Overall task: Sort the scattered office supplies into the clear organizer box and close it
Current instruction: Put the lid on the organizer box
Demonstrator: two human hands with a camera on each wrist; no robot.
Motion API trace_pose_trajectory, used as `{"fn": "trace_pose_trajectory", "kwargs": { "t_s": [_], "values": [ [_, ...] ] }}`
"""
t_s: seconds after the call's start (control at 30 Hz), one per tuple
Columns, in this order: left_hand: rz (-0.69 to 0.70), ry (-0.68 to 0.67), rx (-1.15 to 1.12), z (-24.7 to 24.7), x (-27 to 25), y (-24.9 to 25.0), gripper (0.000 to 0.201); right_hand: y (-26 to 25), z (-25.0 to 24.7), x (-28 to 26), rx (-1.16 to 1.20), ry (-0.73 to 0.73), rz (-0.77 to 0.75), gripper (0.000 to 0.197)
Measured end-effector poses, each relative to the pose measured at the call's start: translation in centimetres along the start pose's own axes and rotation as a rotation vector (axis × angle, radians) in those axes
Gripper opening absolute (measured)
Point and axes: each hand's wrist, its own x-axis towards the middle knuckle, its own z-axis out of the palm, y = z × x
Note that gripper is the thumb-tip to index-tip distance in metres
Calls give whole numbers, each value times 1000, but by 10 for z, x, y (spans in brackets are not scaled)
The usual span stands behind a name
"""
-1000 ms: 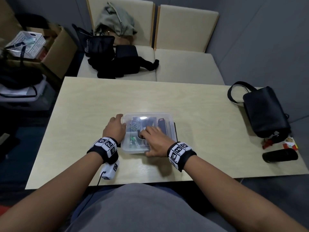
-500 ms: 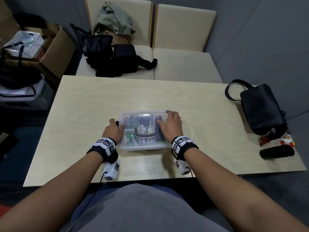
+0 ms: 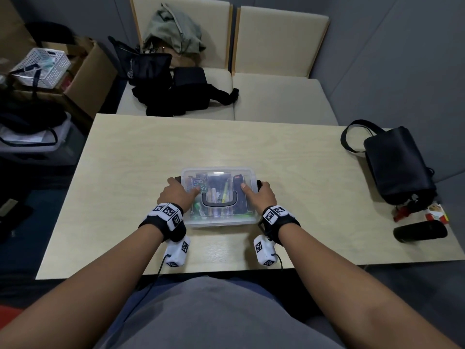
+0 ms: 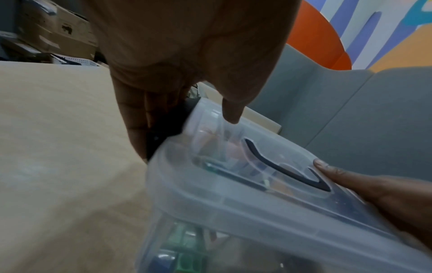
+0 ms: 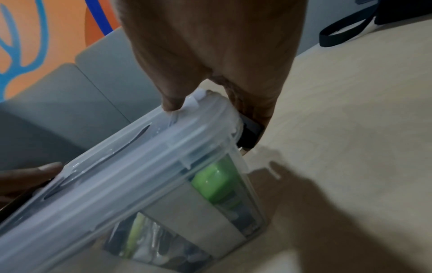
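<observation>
The clear organizer box stands on the table in front of me with its lid on and the dark handle lying flat. Pens, paper clips and a green item show through the plastic. My left hand holds the box's left end, thumb on the lid and fingers down over the black latch. My right hand mirrors it at the right end, thumb on the lid and fingers curled over the other black latch.
A black shoulder bag lies at the table's right end, with a black cylinder and small red and white things near it. Bags sit on the bench beyond. A cardboard box and white basket stand far left.
My right hand left the middle of the lid and went to the box's right end. Both thumbs now press on the lid while the fingers wrap the side latches.
</observation>
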Motion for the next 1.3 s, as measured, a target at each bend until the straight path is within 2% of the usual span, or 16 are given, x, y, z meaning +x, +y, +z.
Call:
{"fn": "trace_pose_trajectory", "kwargs": {
  "t_s": [0.3, 0.4, 0.47, 0.57, 0.63, 0.73, 0.87, 1.07, 1.3],
  "values": [
    [-12, 42, 126, 0, -10, 18, 61, 3, 0, 1, 9, -8, -36, 67],
    [-4, 32, 128, -1, -10, 15, 62, 2, 0, -3, 18, -13, -37, 66],
    [10, 4, 66, 0, -6, 12, 70, 0, -3, -4, 9, -29, -24, 70],
    [47, -116, -48, 3, -5, 14, 100, -6, -9, -2, 17, -58, 34, 80],
    [72, -158, -9, 7, -3, 16, 113, -11, -11, 0, 4, -40, 65, 85],
    [87, -143, 96, 12, 0, 16, 126, -21, -8, 4, -99, 1, 39, 72],
    [89, -117, 140, 15, 1, 17, 128, -32, -5, 1, -202, -5, 29, 57],
    [101, -80, 128, 16, -5, 18, 126, -53, 10, -7, -296, 58, 115, 53],
    [95, -109, 237, 13, -1, 20, 125, -53, 6, -6, -403, 41, 62, 55]
  ]
}}
